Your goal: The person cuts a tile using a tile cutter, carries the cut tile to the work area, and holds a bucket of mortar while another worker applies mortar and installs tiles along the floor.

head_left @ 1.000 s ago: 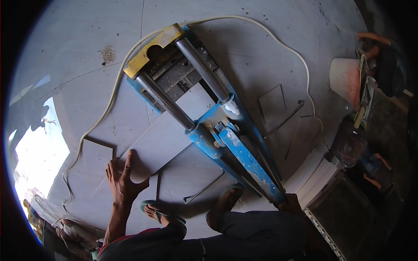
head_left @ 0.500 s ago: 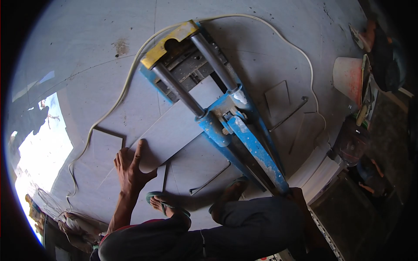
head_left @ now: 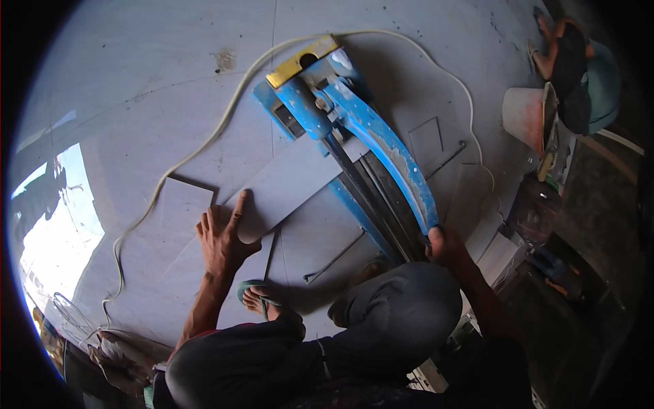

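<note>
A blue manual tile cutter (head_left: 381, 129) stands on the floor, its sliding carriage up against the yellow end bracket (head_left: 303, 61). A long grey tile (head_left: 293, 184) lies across its bed, under the rails, and sticks out to the left. My left hand (head_left: 225, 242) rests with spread fingers on the outer end of this tile. At the lower end of the blue handle my right hand (head_left: 444, 247) is wrapped round its tip. The middle of the tile is partly hidden by the carriage.
A pale cable (head_left: 235, 109) loops around the cutter. Tile pieces (head_left: 187, 202) lie at the left, and a thin metal rod (head_left: 334, 258) lies near my feet. At the right are a stained bucket (head_left: 523, 117) and a crouching person (head_left: 579, 75).
The carriage has slid forward along the rails to the yellow bracket, and my right hand has moved forward with the handle. My left hand stays on the tile.
</note>
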The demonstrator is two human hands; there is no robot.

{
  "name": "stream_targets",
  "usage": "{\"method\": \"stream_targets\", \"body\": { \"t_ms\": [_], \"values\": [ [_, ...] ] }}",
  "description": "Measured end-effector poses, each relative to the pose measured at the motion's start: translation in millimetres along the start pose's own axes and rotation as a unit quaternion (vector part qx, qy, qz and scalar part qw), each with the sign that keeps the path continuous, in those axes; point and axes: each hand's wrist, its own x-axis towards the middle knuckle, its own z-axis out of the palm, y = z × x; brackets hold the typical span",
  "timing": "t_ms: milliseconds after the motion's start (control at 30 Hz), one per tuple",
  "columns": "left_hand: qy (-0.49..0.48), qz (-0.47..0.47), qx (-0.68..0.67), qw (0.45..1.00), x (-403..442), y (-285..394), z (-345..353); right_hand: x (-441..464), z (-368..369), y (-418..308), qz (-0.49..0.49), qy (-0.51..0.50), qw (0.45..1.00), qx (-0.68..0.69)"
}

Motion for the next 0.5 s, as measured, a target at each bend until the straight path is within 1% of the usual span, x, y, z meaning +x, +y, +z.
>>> {"method": "stream_targets", "body": {
  "t_ms": [67, 133, 200, 233, 267, 367, 500],
  "values": [
    [-0.022, -0.015, 0.015, 1.000, -2.4, -4.1, 3.7, 18.6, -3.6, -14.2, -0.052, 0.027, 0.997, -0.054],
    [-0.048, -0.019, -0.012, 0.999, -6.8, -2.6, 6.4, -11.4, -26.7, -39.3, -0.030, 0.028, 0.999, -0.023],
    [-0.026, -0.025, 0.004, 0.999, -4.2, -2.5, 5.6, -29.0, -46.4, -81.3, -0.038, 0.019, 0.999, -0.009],
    [-0.025, -0.022, 0.013, 0.999, -5.2, -2.7, 5.1, -35.6, -56.6, -101.4, 0.059, -0.032, 0.998, 0.017],
    [-0.028, -0.020, 0.016, 0.999, -7.6, -3.0, 4.7, -42.4, -61.5, -110.6, 0.162, -0.085, 0.982, 0.043],
    [-0.019, -0.027, -0.010, 0.999, -6.0, -1.1, 2.7, -45.2, -65.0, -115.0, 0.168, -0.111, 0.978, 0.062],
    [-0.017, -0.025, -0.006, 1.000, -8.0, -1.3, 5.5, -42.9, -56.6, -101.2, 0.172, -0.116, 0.976, 0.068]
  ]
}}
